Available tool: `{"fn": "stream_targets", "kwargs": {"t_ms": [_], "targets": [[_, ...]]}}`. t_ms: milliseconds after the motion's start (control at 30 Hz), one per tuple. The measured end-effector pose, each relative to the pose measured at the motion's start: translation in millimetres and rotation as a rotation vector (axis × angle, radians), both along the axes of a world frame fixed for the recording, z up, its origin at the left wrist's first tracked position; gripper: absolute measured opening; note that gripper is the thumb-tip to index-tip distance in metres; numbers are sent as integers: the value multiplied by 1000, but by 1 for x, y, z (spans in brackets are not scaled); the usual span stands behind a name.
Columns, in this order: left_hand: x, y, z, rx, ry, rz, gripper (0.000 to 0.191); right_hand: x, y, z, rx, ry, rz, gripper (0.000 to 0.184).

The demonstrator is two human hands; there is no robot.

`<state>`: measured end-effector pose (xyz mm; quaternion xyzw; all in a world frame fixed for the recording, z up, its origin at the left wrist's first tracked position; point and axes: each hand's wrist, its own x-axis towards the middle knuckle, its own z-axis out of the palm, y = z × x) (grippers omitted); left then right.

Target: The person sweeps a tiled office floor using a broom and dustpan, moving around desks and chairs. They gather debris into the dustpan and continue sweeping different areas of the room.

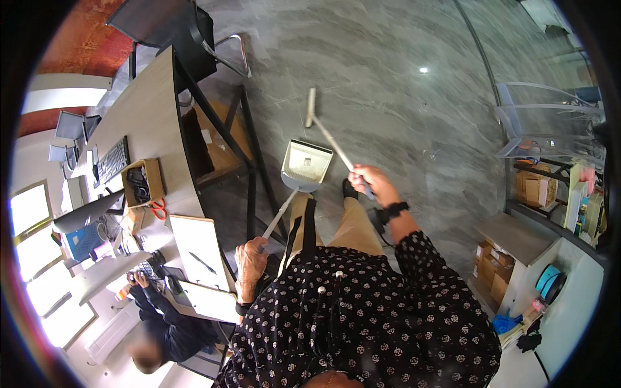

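Note:
My left hand (251, 263) grips the handle of a long-handled dustpan (306, 165), whose white pan lies on the grey floor just ahead of my feet. A small printed patch shows inside the pan; whether it holds any dirt I cannot tell. In my right hand (371, 183) is the handle of a broom (335, 143), slanting forward and to the left. The narrow pale broom head (310, 107) is beyond the pan's front lip, apart from it. Both hands wear dark bands at the wrist.
On the left stands a desk (150, 106) with a keyboard (111, 160), an open box (143, 182) and red-handled scissors (158, 208). Its black metal legs are near the dustpan. A person (165, 320) sits at the desk. A cabinet (516, 237) holding cartons is on the right; a chair (194, 39) stands ahead.

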<state>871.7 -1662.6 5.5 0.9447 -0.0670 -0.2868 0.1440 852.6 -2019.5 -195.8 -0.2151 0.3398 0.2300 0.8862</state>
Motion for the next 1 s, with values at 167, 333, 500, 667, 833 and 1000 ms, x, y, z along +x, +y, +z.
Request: {"fn": "stream_targets", "kwargs": {"t_ms": [167,333,500,667,833,1000], "targets": [[45,19,-8,28,67,-29,26,120,93,-46,94,-213,10,18],[78,35,-13,-18,3,-135,27,207,138,-91,139,-149,72,16],[99,37,-13,-12,-18,-244,30,209,89,-127,-95,-85,-39,15],[123,12,-21,77,35,-365,25,123,-20,-116,631,30,-562,8],[131,-32,-28,28,-78,-671,23,-17,-49,-76,619,-49,-1044,14],[145,-68,-52,-36,-80,-923,24,-147,-4,-41,606,151,-1352,13]]}}
